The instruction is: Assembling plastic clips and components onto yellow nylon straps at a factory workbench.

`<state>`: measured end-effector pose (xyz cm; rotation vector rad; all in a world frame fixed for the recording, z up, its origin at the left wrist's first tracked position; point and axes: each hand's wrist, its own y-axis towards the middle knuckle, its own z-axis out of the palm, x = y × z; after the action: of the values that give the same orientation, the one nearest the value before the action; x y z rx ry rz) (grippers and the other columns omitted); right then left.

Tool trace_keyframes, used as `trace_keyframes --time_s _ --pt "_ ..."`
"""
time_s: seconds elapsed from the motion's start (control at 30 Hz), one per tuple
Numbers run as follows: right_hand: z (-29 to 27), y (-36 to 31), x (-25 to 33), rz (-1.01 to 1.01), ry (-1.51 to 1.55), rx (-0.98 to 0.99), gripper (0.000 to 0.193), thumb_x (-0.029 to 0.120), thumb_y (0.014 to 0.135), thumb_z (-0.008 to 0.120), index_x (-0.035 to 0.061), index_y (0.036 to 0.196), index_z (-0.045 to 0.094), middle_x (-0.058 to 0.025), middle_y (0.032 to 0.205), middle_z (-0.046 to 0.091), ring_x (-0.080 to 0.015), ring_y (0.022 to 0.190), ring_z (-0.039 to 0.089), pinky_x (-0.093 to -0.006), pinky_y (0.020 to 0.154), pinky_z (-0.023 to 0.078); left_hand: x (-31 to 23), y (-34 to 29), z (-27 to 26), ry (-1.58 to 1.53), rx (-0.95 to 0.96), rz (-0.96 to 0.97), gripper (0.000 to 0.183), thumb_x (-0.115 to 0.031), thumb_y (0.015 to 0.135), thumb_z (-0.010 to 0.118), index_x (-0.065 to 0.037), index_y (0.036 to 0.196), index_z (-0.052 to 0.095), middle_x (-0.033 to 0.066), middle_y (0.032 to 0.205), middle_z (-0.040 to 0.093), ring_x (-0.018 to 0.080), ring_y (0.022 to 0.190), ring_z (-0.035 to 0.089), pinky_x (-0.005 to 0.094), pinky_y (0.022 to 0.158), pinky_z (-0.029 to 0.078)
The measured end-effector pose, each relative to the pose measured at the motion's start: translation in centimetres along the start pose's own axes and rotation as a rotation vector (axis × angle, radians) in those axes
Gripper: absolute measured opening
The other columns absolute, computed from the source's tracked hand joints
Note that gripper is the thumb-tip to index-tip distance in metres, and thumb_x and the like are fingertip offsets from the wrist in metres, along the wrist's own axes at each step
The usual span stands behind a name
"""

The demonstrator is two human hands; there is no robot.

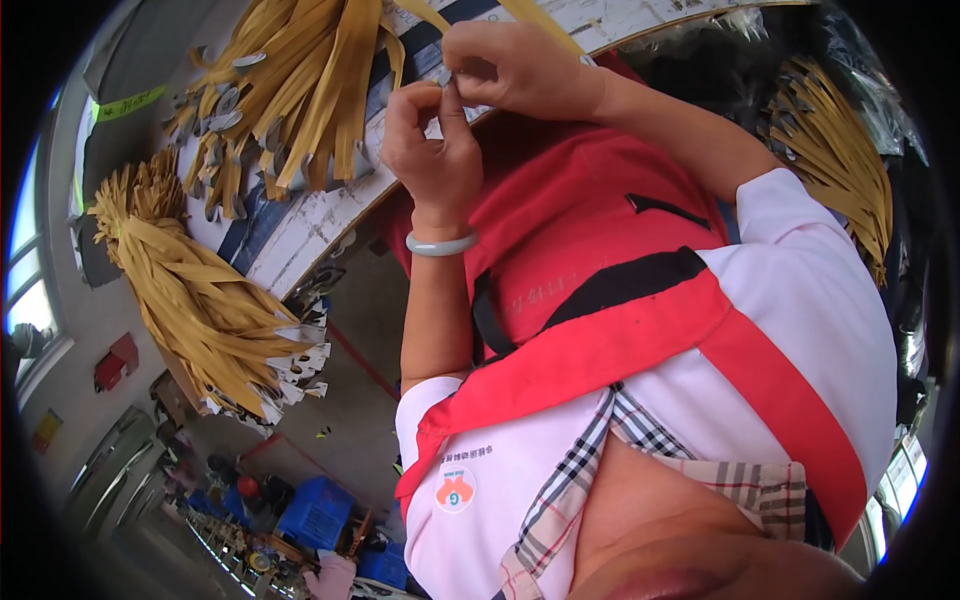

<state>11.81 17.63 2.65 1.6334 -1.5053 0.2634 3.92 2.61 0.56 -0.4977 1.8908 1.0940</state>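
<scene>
My left hand, with a pale bangle at the wrist, is closed in a pinch just over the table's near edge. Its thumb and finger meet the fingertips of my right hand, which is closed too. Between the fingertips shows a small grey piece, mostly covered, so its kind is unclear. A yellow strap reaches toward my right hand from the far side; whether it joins the grey piece is hidden. Left of my hands, a pile of yellow straps with grey end pieces lies on the table.
The worn white and blue table curves across the top. A large bundle of yellow straps hangs at its left end. More yellow straps lie at the far right beside clear plastic. Blue crates stand on the floor behind.
</scene>
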Motion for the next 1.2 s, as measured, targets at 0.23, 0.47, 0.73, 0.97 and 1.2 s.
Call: trace_keyframes --time_s 0.23,0.47,0.73,0.97,1.2 --pt "1.3 -1.5 -1.5 0.192 0.62 -0.034 0.013 0.012 0.101 0.059 0.0011 0.105 0.064 -0.0005 0.092 0.064 -0.0073 0.086 0.06 -0.024 0.079 0.05 0.5 1.1 -2.7 -0.345 0.158 -0.146 0.017 0.007 0.091 0.065 0.002 0.106 0.061 0.0069 0.098 0.063 0.0135 0.08 0.066 0.0247 0.067 0.057" --pt "0.3 -1.6 0.4 0.559 0.751 -0.004 0.018 0.02 0.096 0.068 0.0025 0.092 0.066 -0.0008 0.08 0.065 -0.0061 0.07 0.059 -0.0226 0.065 0.05 1.4 0.4 -3.7 0.071 0.31 0.007 0.01 0.009 0.089 0.065 0.001 0.096 0.065 0.0045 0.088 0.067 0.0105 0.076 0.065 0.0228 0.07 0.053" --pt "-1.6 -2.8 -0.4 0.476 0.543 -0.027 0.019 0.023 0.096 0.069 0.0058 0.091 0.065 0.0011 0.077 0.061 -0.0065 0.068 0.055 -0.0218 0.064 0.046 -0.8 -0.3 -4.5 -0.083 0.005 -0.152 0.01 0.009 0.09 0.064 0.0 0.092 0.06 0.0063 0.083 0.064 0.0128 0.073 0.062 0.0242 0.067 0.051" --pt "-6.6 -10.9 -3.5 0.306 -0.231 -0.07 0.023 0.027 0.092 0.072 0.0047 0.095 0.065 -0.0037 0.082 0.062 -0.0139 0.07 0.059 -0.0266 0.069 0.049 0.8 -0.6 -12.1 0.076 -0.35 -0.175 0.018 -0.001 0.097 0.061 0.001 0.115 0.059 0.0081 0.102 0.061 0.0124 0.086 0.062 0.0249 0.074 0.053" --pt "-4.5 -13.7 -7.3 0.772 0.049 0.105 0.026 0.027 0.095 0.068 0.0042 0.106 0.067 -0.0066 0.093 0.07 -0.0161 0.083 0.067 -0.0286 0.075 0.054 2.0 -4.6 -2.0 -0.07 0.392 -0.213 0.014 0.007 0.089 0.065 -0.001 0.101 0.068 0.0064 0.095 0.065 0.0126 0.079 0.062 0.0238 0.071 0.049"
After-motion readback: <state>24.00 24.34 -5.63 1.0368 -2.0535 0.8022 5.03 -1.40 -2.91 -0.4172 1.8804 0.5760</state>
